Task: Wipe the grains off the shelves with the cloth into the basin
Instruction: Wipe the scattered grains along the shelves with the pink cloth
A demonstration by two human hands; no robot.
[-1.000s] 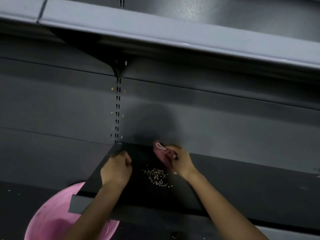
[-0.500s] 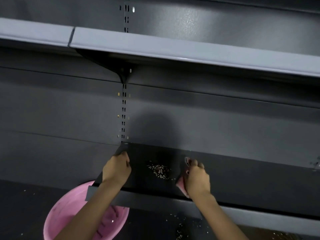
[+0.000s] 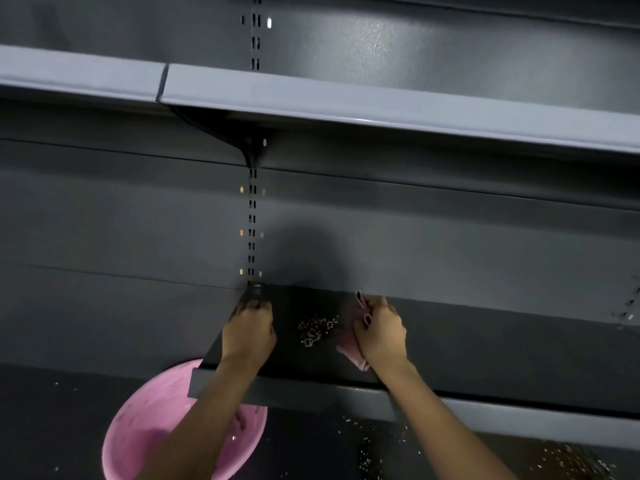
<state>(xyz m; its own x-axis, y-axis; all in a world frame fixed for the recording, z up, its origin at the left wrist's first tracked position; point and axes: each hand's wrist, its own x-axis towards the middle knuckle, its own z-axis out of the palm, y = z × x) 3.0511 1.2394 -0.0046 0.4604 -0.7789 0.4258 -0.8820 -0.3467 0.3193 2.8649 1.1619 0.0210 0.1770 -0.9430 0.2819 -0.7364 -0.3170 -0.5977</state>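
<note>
Pink cloth (image 3: 351,351) mostly hidden under gripping right hand (image 3: 382,336); left hand (image 3: 247,332) seemingly curled, empty.

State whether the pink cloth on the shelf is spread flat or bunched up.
Bunched up. The cloth is gripped in the right hand, with crumpled ends sticking out above and below the fingers, beside the grains.

No text, label, brand, number or sign is showing legibly anywhere in this view. The dark shelf (image 3: 485,341), the grey shelf edge above (image 3: 381,109), the slotted upright (image 3: 252,216) and the pink basin (image 3: 156,417) are all presenting plain, unmarked surfaces.
</note>
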